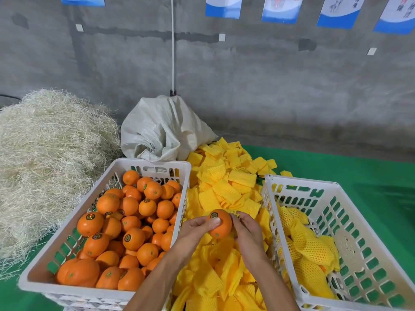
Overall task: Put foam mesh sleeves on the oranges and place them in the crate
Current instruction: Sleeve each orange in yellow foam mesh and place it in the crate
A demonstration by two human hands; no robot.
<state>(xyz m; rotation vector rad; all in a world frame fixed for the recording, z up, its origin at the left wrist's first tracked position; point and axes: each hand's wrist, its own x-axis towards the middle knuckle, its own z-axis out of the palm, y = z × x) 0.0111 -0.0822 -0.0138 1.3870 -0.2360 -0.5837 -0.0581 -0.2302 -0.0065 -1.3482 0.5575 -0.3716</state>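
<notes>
- Leftmost, a heap of pale straw-like packing fibre [45,158] sits against the grey wall, with a white woven sack [161,129] slumped just right of it.
- Left crate [105,187]: white plastic, loaded with bare oranges [125,223], most stickered; none sleeved.
- Left hand [197,225]: reaches in from below, thumb pressed across the front of one bare orange [220,223], fingers behind it. Grasping, not clenched empty.
- That orange is held between the two crates, above the loose pile of yellow foam mesh sleeves [224,189] on the green worktop [359,176]. Sticker faces up and toward the camera.
- Right hand [247,232]: touching the orange's right side; fingertips pinch what looks like a sleeve edge at the top right of the fruit, though the mouth of the sleeve is mostly hidden, so I cannot tell how far it is opened.
- Key relation: sleeve lies to the right of the fruit, so the push likely runs left to right, left hand feeding, right hand drawing the mesh over.
- Right crate [370,254]: a few sleeved oranges [314,250] along its left side, much floor bare. It is nearer the right hand, which probably does the placing.
</notes>
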